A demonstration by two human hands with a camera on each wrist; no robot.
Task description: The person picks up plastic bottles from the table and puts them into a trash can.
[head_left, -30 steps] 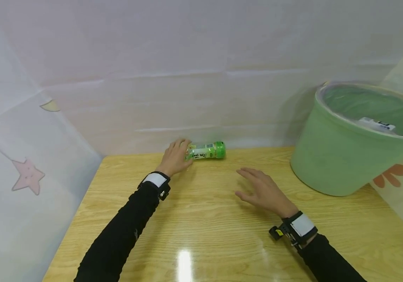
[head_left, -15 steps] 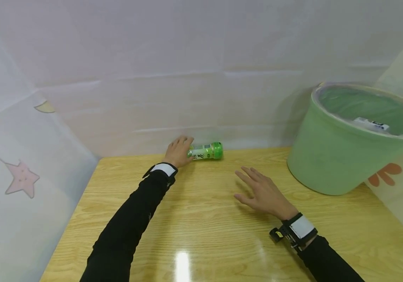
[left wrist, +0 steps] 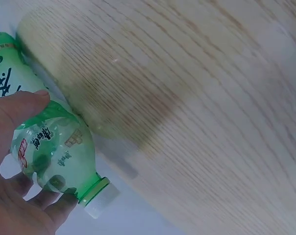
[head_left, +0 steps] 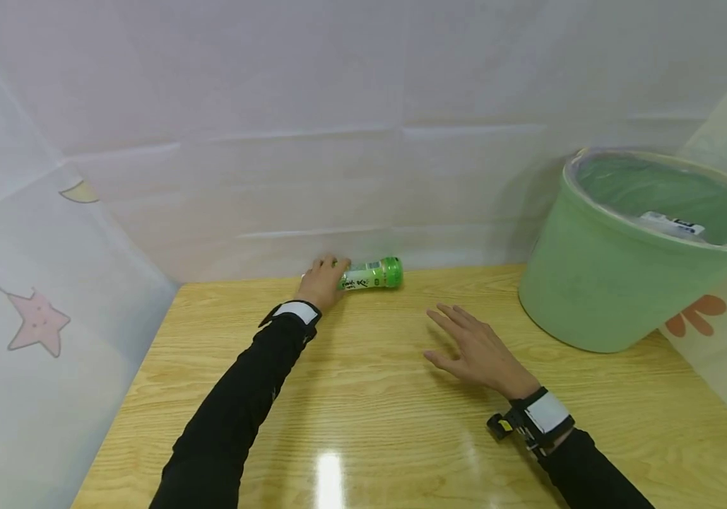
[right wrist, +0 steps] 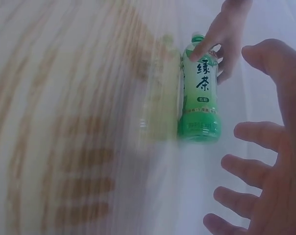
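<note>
The left hand (head_left: 320, 283) hides the top of the one bottle (head_left: 372, 273), which lies at the table's (head_left: 363, 396) back edge. Its fingers curl around the neck. The right hand (head_left: 479, 350) rests open mid-table. One bucket (head_left: 592, 283) sits at the right edge, partly cut off.

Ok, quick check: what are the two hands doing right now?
Left hand: grips the neck end of the green bottle lying on the table.
Right hand: open, fingers spread, holding nothing.
</note>
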